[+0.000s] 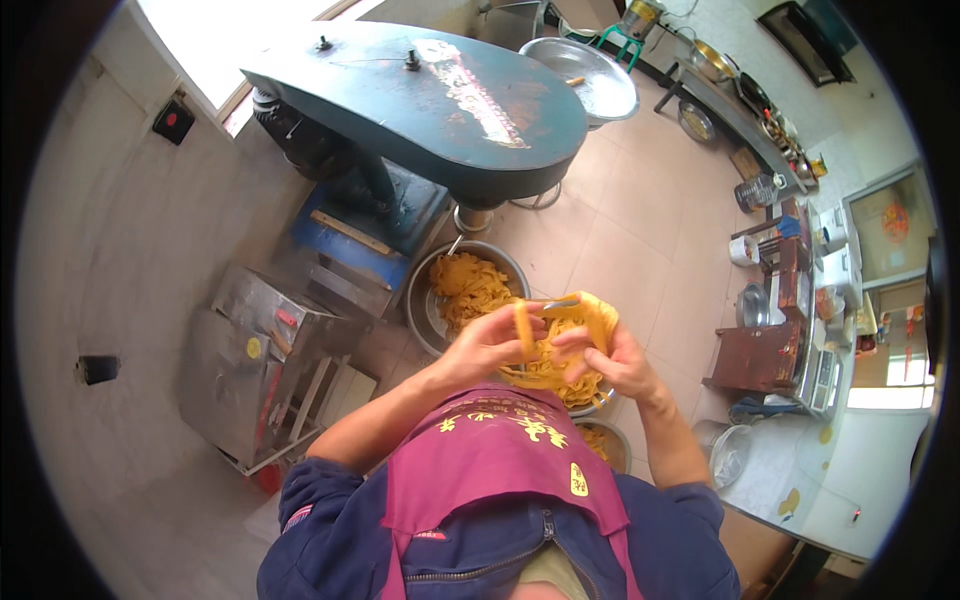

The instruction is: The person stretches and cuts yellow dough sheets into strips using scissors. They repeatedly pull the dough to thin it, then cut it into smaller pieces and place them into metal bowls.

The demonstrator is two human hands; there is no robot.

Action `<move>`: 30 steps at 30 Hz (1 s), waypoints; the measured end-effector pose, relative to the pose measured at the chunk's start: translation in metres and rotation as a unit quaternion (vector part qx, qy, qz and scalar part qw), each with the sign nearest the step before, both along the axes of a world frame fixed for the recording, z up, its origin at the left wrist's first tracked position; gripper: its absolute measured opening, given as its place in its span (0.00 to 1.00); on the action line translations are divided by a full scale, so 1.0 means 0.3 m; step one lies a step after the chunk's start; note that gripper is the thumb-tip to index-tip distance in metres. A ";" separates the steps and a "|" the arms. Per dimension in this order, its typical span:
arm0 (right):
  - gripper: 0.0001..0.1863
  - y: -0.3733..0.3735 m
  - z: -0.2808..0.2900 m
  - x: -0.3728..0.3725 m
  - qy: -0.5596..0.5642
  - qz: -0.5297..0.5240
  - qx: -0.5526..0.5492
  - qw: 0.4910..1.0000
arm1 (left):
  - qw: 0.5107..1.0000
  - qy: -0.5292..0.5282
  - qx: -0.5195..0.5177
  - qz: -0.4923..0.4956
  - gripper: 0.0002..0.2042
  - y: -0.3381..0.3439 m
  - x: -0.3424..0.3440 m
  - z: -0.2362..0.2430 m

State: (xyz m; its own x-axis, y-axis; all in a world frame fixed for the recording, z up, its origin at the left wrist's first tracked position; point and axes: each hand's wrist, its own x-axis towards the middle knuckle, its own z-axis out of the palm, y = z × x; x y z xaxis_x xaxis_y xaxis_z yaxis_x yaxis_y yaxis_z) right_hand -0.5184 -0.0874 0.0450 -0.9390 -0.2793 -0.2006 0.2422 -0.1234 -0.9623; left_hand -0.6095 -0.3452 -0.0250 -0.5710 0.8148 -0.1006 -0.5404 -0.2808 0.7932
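Observation:
In front of my apron, my left hand (490,343) has its fingers bent around a yellow-orange strip (524,332) that hangs from them. My right hand (622,365) grips a bundle of the same long, soft strips (599,318), which look like flat noodles or cut peel. Between the hands, near the left fingertips, shows a thin shiny piece like a blade (560,304); which hand holds it I cannot tell. Below lies a heap of strips (548,368) in a metal bowl, mostly hidden by my hands. To its left, another metal basin (421,313) holds a pile of strips (468,288).
A large green machine (430,95) stands ahead, overhanging the left basin. A metal cabinet (270,350) is at the left. Another bowl (622,447) sits close by my right side. A wide metal pan (610,85) stands beyond the machine, and a reddish-brown cabinet (757,357) at the right.

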 end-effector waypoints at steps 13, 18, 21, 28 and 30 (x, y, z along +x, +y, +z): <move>0.37 -0.152 0.103 -0.078 -0.046 0.059 0.148 0.986 | 0.893 -0.317 0.312 -0.072 0.30 0.085 0.043 -0.204; 0.21 -0.164 0.236 -0.140 0.085 0.181 0.244 0.949 | 0.823 -0.479 0.284 0.113 0.32 0.161 -0.026 -0.593; 0.12 -0.207 0.325 -0.158 0.168 0.134 0.179 0.960 | 0.742 -0.592 0.204 0.241 0.30 0.196 -0.131 -0.883; 0.05 -0.075 0.303 -0.269 0.267 0.168 0.264 0.912 | 0.700 -0.588 0.228 0.334 0.03 -0.033 -0.344 -0.992; 0.09 -0.008 0.264 -0.288 0.273 0.220 0.273 0.896 | 0.729 -0.569 0.265 0.272 0.07 -0.141 -0.318 -1.027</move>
